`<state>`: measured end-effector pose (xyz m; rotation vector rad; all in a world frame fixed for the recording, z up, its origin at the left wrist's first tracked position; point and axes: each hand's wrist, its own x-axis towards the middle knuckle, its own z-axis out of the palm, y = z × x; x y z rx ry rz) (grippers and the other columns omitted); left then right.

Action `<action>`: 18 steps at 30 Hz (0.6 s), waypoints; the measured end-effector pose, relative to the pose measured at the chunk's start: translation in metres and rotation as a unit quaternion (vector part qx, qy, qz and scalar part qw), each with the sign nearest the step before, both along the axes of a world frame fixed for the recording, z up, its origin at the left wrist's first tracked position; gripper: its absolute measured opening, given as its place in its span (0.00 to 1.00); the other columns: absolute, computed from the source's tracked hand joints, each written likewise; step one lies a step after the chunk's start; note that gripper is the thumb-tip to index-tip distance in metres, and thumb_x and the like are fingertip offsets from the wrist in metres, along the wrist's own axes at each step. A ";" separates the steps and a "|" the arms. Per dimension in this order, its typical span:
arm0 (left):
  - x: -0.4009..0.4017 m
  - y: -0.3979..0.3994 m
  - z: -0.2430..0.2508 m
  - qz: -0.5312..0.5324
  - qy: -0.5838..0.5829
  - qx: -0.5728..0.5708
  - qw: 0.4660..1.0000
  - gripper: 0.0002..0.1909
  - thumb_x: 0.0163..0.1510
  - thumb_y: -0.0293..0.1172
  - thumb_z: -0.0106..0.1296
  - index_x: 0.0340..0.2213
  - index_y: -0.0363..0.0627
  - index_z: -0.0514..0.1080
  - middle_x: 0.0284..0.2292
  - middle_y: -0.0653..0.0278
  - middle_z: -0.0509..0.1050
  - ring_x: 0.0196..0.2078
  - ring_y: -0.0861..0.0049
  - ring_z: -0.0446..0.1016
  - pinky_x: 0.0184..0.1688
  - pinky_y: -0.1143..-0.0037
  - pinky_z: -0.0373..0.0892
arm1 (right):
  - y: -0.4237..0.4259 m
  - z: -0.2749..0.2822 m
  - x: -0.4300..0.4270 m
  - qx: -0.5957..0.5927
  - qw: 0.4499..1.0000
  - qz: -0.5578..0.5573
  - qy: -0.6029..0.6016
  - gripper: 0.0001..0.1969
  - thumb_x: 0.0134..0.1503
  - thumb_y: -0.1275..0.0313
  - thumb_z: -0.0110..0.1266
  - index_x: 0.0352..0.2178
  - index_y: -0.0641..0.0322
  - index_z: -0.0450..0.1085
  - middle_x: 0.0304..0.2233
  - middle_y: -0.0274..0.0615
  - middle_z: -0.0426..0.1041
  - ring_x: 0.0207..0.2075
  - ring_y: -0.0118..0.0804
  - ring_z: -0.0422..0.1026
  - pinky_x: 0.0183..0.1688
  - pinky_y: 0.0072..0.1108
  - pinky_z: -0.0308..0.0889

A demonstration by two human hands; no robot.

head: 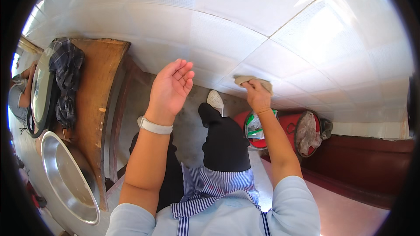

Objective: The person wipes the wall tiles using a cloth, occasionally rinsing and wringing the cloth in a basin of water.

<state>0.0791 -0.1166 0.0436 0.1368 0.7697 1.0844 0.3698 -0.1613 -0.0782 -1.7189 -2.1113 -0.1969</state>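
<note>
My right hand (pixel 259 95) grips a beige cloth (pixel 254 80) and presses it against the white tiled wall (pixel 279 62), low down near the floor. Raised in front of the wall, my left hand (pixel 174 87) holds nothing; its palm is turned sideways and its fingers are slightly curled. A pale band is around the left wrist. The wall tiles are glossy, with grout lines between them and a bright reflection at the upper right.
At left stands a worn wooden table (pixel 95 72) with dark plaid fabric (pixel 67 72) and an oval mirror (pixel 42 85). A metal basin (pixel 70 177) holds cloudy liquid. Red bins (pixel 288 123) with plastic bags stand at right, near a dark red cabinet (pixel 354 167). A person's arm shows far left.
</note>
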 end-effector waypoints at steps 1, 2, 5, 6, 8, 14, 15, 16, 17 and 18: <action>0.001 0.000 0.000 0.000 0.000 0.000 1.000 0.04 0.51 0.30 0.46 0.28 0.43 0.67 0.28 0.67 0.72 0.27 0.80 0.69 0.29 0.81 0.67 | 0.000 0.018 0.002 0.060 0.998 -0.010 0.001 0.12 0.42 0.78 0.50 0.29 0.49 0.72 0.29 0.33 0.67 0.29 0.36 0.70 0.32 0.26 0.66; 0.002 0.000 0.000 0.001 0.001 -0.003 1.000 0.04 0.51 0.30 0.46 0.28 0.43 0.67 0.28 0.67 0.72 0.27 0.80 0.69 0.29 0.81 0.67 | -0.001 0.039 0.005 0.118 0.993 -0.019 0.001 0.11 0.41 0.78 0.50 0.28 0.49 0.72 0.28 0.33 0.67 0.29 0.36 0.69 0.32 0.26 0.66; 0.005 -0.001 -0.004 -0.017 -0.012 0.009 1.000 0.06 0.52 0.32 0.46 0.30 0.42 0.66 0.30 0.65 0.71 0.29 0.79 0.69 0.31 0.82 0.67 | 0.007 0.115 0.022 0.346 0.937 -0.015 -0.049 0.14 0.38 0.81 0.53 0.30 0.56 0.71 0.29 0.43 0.66 0.30 0.40 0.68 0.30 0.25 0.65; 0.005 -0.003 -0.004 -0.018 -0.012 0.007 1.000 0.06 0.52 0.32 0.46 0.30 0.42 0.66 0.30 0.65 0.71 0.29 0.79 0.69 0.31 0.82 0.67 | 0.011 0.138 0.029 0.399 0.913 -0.026 -0.076 0.15 0.39 0.83 0.53 0.32 0.60 0.70 0.31 0.44 0.66 0.31 0.42 0.67 0.30 0.25 0.65; 0.006 -0.005 -0.004 -0.026 -0.017 0.006 0.999 0.06 0.52 0.32 0.46 0.29 0.43 0.67 0.29 0.65 0.71 0.29 0.79 0.69 0.31 0.82 0.67 | 0.018 0.174 0.025 0.432 0.892 -0.116 0.066 0.16 0.40 0.85 0.53 0.34 0.65 0.69 0.33 0.43 0.65 0.24 0.31 0.65 0.20 0.16 0.61; 0.018 -0.002 -0.003 -0.028 -0.027 -0.015 0.999 0.04 0.52 0.30 0.45 0.28 0.44 0.67 0.28 0.67 0.72 0.27 0.80 0.70 0.29 0.81 0.68 | 0.024 0.122 0.017 0.368 0.929 -0.027 0.023 0.12 0.38 0.83 0.52 0.28 0.59 0.71 0.26 0.41 0.66 0.22 0.35 0.66 0.21 0.23 0.62; 0.020 0.000 -0.004 -0.031 -0.026 -0.012 0.999 0.04 0.52 0.30 0.45 0.28 0.44 0.67 0.28 0.67 0.72 0.27 0.80 0.70 0.29 0.81 0.68 | 0.017 0.096 0.006 0.313 0.950 -0.006 0.018 0.12 0.37 0.83 0.51 0.27 0.58 0.71 0.25 0.41 0.66 0.23 0.38 0.67 0.24 0.25 0.64; 0.024 0.000 -0.004 -0.037 -0.026 -0.017 0.999 0.04 0.52 0.30 0.45 0.28 0.44 0.67 0.28 0.67 0.72 0.27 0.80 0.70 0.29 0.81 0.68 | 0.011 0.068 0.004 0.241 0.969 -0.009 0.048 0.12 0.37 0.83 0.51 0.26 0.58 0.71 0.25 0.40 0.66 0.24 0.40 0.67 0.26 0.25 0.64; 0.026 -0.001 -0.004 -0.041 -0.023 -0.023 0.999 0.04 0.52 0.30 0.45 0.28 0.43 0.67 0.28 0.67 0.72 0.27 0.80 0.70 0.29 0.81 0.68 | 0.006 0.037 0.006 0.166 0.983 -0.010 0.082 0.12 0.37 0.83 0.51 0.26 0.58 0.71 0.26 0.40 0.67 0.26 0.41 0.68 0.29 0.25 0.65; 0.029 -0.001 -0.004 -0.044 -0.021 -0.021 0.999 0.04 0.52 0.30 0.45 0.28 0.43 0.67 0.28 0.67 0.72 0.27 0.80 0.70 0.29 0.81 0.68 | 0.000 0.004 0.014 0.118 0.988 -0.036 0.094 0.11 0.37 0.83 0.50 0.25 0.58 0.70 0.26 0.40 0.67 0.26 0.42 0.68 0.30 0.25 0.65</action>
